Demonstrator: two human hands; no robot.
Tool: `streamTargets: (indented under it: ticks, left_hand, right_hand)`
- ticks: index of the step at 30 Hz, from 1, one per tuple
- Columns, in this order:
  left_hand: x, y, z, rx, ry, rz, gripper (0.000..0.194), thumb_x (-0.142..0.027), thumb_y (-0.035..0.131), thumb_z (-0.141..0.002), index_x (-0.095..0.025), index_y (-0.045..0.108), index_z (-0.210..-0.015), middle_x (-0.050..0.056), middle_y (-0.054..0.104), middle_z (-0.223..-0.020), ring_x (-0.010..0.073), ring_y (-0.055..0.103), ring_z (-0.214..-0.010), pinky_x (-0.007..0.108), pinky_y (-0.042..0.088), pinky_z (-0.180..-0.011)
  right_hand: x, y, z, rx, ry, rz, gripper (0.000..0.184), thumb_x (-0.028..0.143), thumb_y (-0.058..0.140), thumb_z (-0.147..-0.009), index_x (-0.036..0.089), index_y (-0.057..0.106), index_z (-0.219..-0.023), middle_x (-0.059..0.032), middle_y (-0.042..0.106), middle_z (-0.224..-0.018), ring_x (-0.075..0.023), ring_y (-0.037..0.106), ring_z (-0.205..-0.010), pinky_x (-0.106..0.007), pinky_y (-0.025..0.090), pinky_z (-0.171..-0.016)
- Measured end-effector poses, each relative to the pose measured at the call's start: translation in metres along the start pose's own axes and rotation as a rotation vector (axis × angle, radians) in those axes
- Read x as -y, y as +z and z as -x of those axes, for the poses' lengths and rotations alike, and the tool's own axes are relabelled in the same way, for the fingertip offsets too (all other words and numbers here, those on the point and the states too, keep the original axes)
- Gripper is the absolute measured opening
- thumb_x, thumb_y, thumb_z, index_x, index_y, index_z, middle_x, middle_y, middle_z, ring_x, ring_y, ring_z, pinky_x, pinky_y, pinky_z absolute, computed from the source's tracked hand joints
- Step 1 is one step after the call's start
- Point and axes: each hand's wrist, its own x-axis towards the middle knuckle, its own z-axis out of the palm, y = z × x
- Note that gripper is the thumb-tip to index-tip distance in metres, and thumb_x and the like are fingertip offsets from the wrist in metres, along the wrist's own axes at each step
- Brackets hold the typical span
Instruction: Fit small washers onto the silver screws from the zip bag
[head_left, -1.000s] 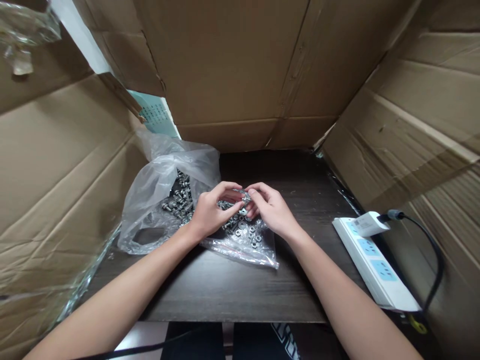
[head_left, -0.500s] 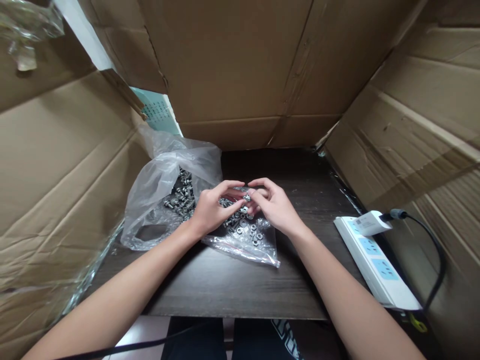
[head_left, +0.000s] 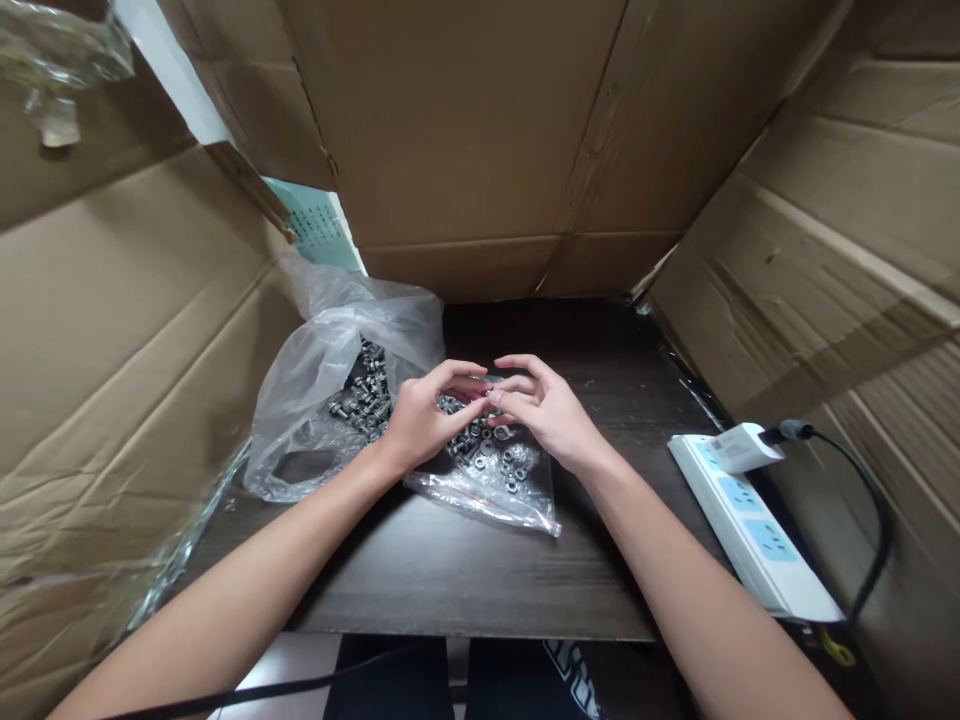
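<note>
My left hand (head_left: 424,415) and my right hand (head_left: 551,410) meet at the fingertips above a pile of hardware. Thumbs and fingers pinch together there around a small metal fastener, now almost wholly covered by the fingers; its exact kind cannot be made out. Beneath them a clear zip bag (head_left: 480,495) lies flat, with loose nuts (head_left: 512,472), washers (head_left: 487,448) and other small metal pieces on it. To the left, bolts (head_left: 364,405) are heaped in the mouth of a larger, crumpled translucent plastic bag (head_left: 289,400).
Cardboard walls (head_left: 480,130) enclose the dark wooden table (head_left: 450,590) at the back and both sides. A white power strip (head_left: 757,530) with a plugged-in adapter (head_left: 746,447) and black cable (head_left: 881,510) lies at the right. A light blue printed sheet (head_left: 319,225) shows at the back left.
My right thumb and fingers have shifted slightly left, closing over the small silvery fastener that showed at the fingertips before. My left hand and the bags have hardly moved.
</note>
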Motion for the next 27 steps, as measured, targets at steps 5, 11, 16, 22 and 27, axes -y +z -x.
streamTargets:
  ticks: [5,11,16,22,27]
  left_hand:
    - [0.0024,0.0009,0.0002,0.012,0.002,0.014,0.032,-0.020,0.076,-0.085,-0.016,0.064,-0.115,0.004,0.079,-0.098,0.0144,0.077,-0.083,0.023,0.064,-0.081]
    - [0.0021,0.0006,-0.0002,0.006,-0.007,0.017,0.032,-0.021,0.076,-0.085,-0.015,0.063,-0.114,0.004,0.079,-0.096,0.0145,0.077,-0.081,0.023,0.064,-0.080]
    - [0.0011,-0.0002,-0.0007,-0.013,0.006,0.009,0.029,-0.022,0.076,-0.085,-0.015,0.063,-0.110,0.005,0.079,-0.095,0.0148,0.077,-0.081,0.023,0.064,-0.078]
    - [0.0023,0.0003,-0.0002,0.002,0.020,-0.004,0.030,-0.021,0.077,-0.085,-0.016,0.063,-0.111,0.004,0.078,-0.096,0.0140,0.077,-0.081,0.022,0.064,-0.078]
    - [0.0024,0.0005,-0.0008,-0.003,0.024,0.007,0.027,-0.020,0.077,-0.084,-0.015,0.063,-0.108,0.004,0.078,-0.095,0.0136,0.076,-0.080,0.022,0.064,-0.077]
  right_hand:
    - [-0.0010,-0.0023,-0.0013,-0.045,0.031,0.033,0.033,0.048,0.068,-0.087,0.019,0.060,-0.100,-0.0011,0.070,-0.074,-0.0155,0.070,-0.059,-0.027,0.060,-0.054]
    - [-0.0001,-0.0054,-0.0021,0.002,0.058,0.041,0.040,0.042,0.075,-0.082,0.018,0.058,-0.109,0.0014,0.068,-0.065,-0.0154,0.068,-0.053,-0.027,0.059,-0.052]
    - [0.0019,-0.0028,-0.0004,-0.003,0.022,-0.029,0.050,0.035,0.083,-0.074,0.020,0.056,-0.113,-0.0005,0.073,-0.085,-0.0173,0.074,-0.075,-0.030,0.064,-0.068]
    - [0.0000,-0.0024,-0.0001,-0.010,0.068,0.033,0.036,0.044,0.070,-0.086,0.019,0.057,-0.107,0.0000,0.069,-0.073,-0.0158,0.069,-0.057,-0.028,0.059,-0.051]
    - [-0.0003,-0.0025,0.0002,0.021,0.038,0.023,0.041,0.039,0.077,-0.081,0.020,0.055,-0.111,0.0030,0.067,-0.071,-0.0158,0.069,-0.058,-0.029,0.060,-0.055]
